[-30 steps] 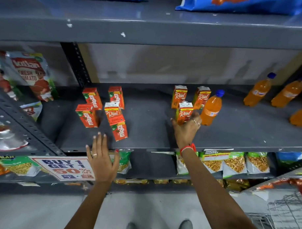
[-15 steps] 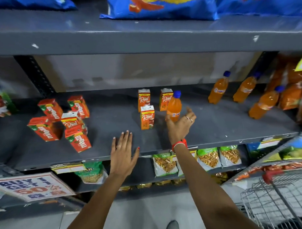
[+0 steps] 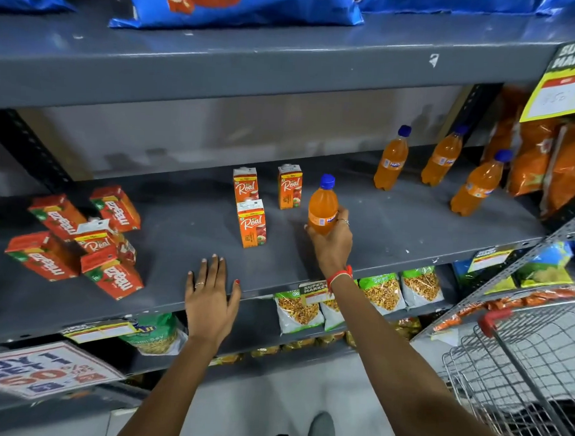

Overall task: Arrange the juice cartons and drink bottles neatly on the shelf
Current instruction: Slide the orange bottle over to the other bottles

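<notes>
My right hand (image 3: 331, 242) grips an orange drink bottle (image 3: 322, 206) with a blue cap, upright on the grey middle shelf (image 3: 393, 228). Left of it stand three orange Real juice cartons: one in front (image 3: 251, 223), two behind (image 3: 245, 184) (image 3: 289, 186). My left hand (image 3: 210, 296) lies flat, fingers spread, on the shelf's front edge. At the far left sit several red Maaza cartons (image 3: 114, 278) with a Real carton (image 3: 94, 240) among them, in a loose cluster. Three more orange bottles (image 3: 391, 159) (image 3: 442, 160) (image 3: 476, 183) stand at the back right.
Blue snack bags (image 3: 235, 5) lie on the shelf above. Orange snack packs (image 3: 542, 161) hang at the far right. Snack pouches (image 3: 379, 292) fill the lower shelf. A wire shopping cart (image 3: 518, 372) with a red handle stands at the lower right. A promo sign (image 3: 43, 369) hangs at the lower left.
My right hand left the front Real carton, moved right and closed on the orange bottle. The view shifted right; my left hand stays on the shelf edge.
</notes>
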A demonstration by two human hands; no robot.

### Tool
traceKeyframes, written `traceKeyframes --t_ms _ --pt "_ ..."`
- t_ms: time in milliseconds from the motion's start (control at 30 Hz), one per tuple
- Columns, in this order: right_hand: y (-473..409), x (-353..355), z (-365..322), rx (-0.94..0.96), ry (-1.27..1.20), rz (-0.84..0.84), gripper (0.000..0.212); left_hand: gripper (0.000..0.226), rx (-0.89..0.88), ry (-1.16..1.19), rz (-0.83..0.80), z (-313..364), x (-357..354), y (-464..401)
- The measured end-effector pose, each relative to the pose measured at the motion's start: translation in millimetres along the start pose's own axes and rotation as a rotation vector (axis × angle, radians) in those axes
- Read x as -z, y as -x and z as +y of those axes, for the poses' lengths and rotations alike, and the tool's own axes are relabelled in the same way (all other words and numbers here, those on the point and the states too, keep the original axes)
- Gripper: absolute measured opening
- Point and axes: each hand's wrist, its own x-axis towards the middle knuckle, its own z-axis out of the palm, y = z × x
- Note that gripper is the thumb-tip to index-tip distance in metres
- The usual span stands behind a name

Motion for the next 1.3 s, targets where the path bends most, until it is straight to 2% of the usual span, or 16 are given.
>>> traceKeyframes --t_ms 67,200,367,533,667,900,967,1033,1100,1167,1300 --pt "-6.0 16.6 6.5 -0.021 0.005 0.068 0.056 0.062 -0.001 0.010 -0.003 11.2 -0.7 3.5" --pt "-28.8 55.8 15.1 -0.083 0.031 0.173 0.055 0.063 -0.136 0.035 -0.034 61.5 -9.7 15.3" --pt "-65.3 104.9 32.7 -0.135 0.095 0.200 0.050 0.061 -0.244 0.033 -0.041 132.2 -22.7 0.8" --pt "-100.7 135.7 47.5 -0.142 0.091 0.211 0.051 0.064 -0.189 -0.030 -0.078 165.3 -32.8 -15.7" --pt "-117.2 142.2 55.5 -0.113 0.074 0.193 0.052 0.064 -0.198 -0.049 -0.028 164.6 -34.9 -14.7" --pt "-123.8 137.9 66.9 -0.058 0.018 0.176 0.069 0.061 -0.204 -0.017 0.010 162.5 -40.5 -15.3" --pt "-119.3 134.2 66.4 -0.039 -0.012 0.238 0.084 0.061 -0.206 -0.010 0.015 158.7 -39.7 -14.0" --pt "-103.9 129.2 61.3 -0.019 -0.030 0.335 0.091 0.058 -0.196 0.020 0.024 151.1 -38.8 -10.8" --pt "-79.8 115.3 56.3 0.027 -0.024 0.399 0.083 0.055 -0.188 0.054 0.036 137.1 -37.1 -5.2" --pt "-53.8 95.6 51.9 0.049 0.009 0.384 0.072 0.052 -0.191 0.069 0.049 120.4 -33.9 0.5" --pt "-4.9 45.2 37.8 0.162 -0.030 0.168 0.056 0.052 -0.094 0.077 0.073 73.8 -24.1 11.1"
